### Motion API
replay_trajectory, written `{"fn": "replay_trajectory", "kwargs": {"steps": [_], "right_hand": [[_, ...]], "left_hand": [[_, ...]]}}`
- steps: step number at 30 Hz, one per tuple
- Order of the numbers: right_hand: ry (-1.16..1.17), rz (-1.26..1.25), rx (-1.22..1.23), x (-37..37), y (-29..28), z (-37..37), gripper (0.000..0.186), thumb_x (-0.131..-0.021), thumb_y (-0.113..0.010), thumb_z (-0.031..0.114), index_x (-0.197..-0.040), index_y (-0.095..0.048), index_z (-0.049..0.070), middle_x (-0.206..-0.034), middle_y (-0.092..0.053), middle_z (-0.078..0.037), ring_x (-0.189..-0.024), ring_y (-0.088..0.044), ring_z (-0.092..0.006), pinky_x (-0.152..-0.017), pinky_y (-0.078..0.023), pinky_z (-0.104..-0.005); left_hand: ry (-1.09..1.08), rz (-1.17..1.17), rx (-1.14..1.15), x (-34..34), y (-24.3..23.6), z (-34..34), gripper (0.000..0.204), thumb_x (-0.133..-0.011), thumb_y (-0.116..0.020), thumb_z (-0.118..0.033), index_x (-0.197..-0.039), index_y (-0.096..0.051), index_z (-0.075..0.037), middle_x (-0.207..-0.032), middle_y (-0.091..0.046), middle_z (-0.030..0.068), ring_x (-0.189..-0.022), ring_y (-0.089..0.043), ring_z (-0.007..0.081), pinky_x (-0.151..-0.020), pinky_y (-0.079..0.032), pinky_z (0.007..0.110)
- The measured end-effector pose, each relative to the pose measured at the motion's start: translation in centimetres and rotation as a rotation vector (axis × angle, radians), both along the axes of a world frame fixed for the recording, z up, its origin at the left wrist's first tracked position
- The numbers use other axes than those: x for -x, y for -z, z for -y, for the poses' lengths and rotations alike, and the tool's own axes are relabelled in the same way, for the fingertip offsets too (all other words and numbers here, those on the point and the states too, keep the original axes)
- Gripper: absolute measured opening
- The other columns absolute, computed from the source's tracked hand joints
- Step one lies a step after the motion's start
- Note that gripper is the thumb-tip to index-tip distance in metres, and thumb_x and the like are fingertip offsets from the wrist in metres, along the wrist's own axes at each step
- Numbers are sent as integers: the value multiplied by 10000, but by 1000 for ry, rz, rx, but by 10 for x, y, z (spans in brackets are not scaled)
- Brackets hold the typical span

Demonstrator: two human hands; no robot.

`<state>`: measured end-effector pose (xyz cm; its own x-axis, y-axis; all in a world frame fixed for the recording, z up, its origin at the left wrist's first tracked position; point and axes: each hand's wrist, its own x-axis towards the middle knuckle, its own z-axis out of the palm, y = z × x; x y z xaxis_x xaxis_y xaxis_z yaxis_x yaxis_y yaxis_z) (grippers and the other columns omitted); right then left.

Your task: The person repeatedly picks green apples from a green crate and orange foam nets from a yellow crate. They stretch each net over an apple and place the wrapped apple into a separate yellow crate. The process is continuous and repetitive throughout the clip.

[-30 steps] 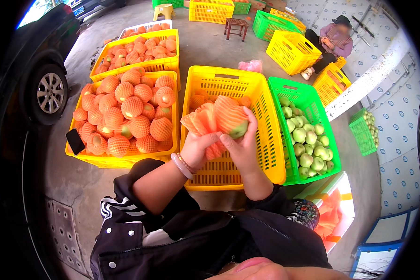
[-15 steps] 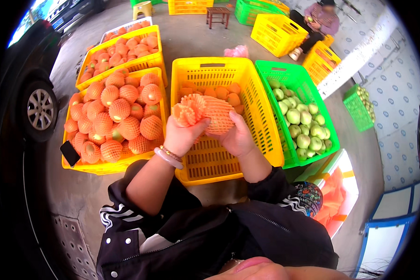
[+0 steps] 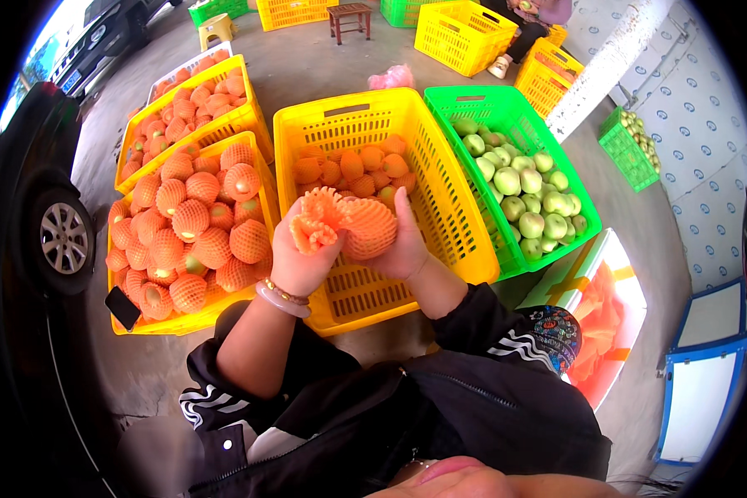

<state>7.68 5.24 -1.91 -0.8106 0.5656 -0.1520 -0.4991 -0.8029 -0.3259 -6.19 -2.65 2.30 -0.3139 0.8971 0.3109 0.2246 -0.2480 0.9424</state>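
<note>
Above the middle yellow crate [image 3: 365, 303], my left hand [image 3: 297, 264] closes around a ruffled bunch of orange foam net sleeves [image 3: 314, 217]. My right hand [image 3: 407, 245] curls round the side of a rounded fruit in an orange foam net [image 3: 370, 227], touching the bunch. The fruit's skin is hidden by the net. Several netted fruits [image 3: 353, 164] lie at the crate's far end. To the right, a green crate [image 3: 465, 104] holds bare green apples [image 3: 523, 181]. Netted fruits [image 3: 192, 217] are heaped in the near-left yellow crate [image 3: 199, 322].
A black phone [image 3: 123, 309] rests on the left crate's near corner. Behind it stands another full yellow crate [image 3: 261, 124]. At right is a white box [image 3: 631, 319] with orange material. A parked car [image 3: 46, 207], a stool [image 3: 350, 17] and a seated person [image 3: 539, 12] are around.
The view has shifted, so the crates sit differently in the picture. The foam bunch has turned its frilled ends more toward me, and my hands still hold the foam bunch and netted fruit.
</note>
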Motion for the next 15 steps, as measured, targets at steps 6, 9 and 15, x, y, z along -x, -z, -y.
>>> {"fn": "replay_trajectory", "kwargs": {"steps": [6,9,15], "right_hand": [[-189,-94,26,-12,29,6,793,-891,-258,731,-1375,-435,128,-1289,-557,-116,-1053,-602,-283,-805,-542,-432],[-137,-62,-13,-23,46,-2,668,-922,-368,633,-1343,-462,124,-1261,-569,-121,-1019,-622,-302,-763,-561,-373],[134,184,-176,-66,35,-52,419,-925,-583,295,-1281,-500,91,-1179,-608,-117,-1056,-622,-315,-761,-564,-362]], "left_hand": [[-40,203,39,8,15,-9,332,-806,-646,34,-1125,-560,-1,-1004,-633,38,-901,-609,113,-780,-503,257],[-140,479,-62,2,7,-12,238,-839,-604,55,-1065,-574,-16,-964,-612,28,-860,-593,113,-733,-496,247],[-210,508,-61,-2,-3,-11,135,-861,-615,5,-988,-586,-28,-860,-603,23,-720,-583,110,-612,-475,240]]}}
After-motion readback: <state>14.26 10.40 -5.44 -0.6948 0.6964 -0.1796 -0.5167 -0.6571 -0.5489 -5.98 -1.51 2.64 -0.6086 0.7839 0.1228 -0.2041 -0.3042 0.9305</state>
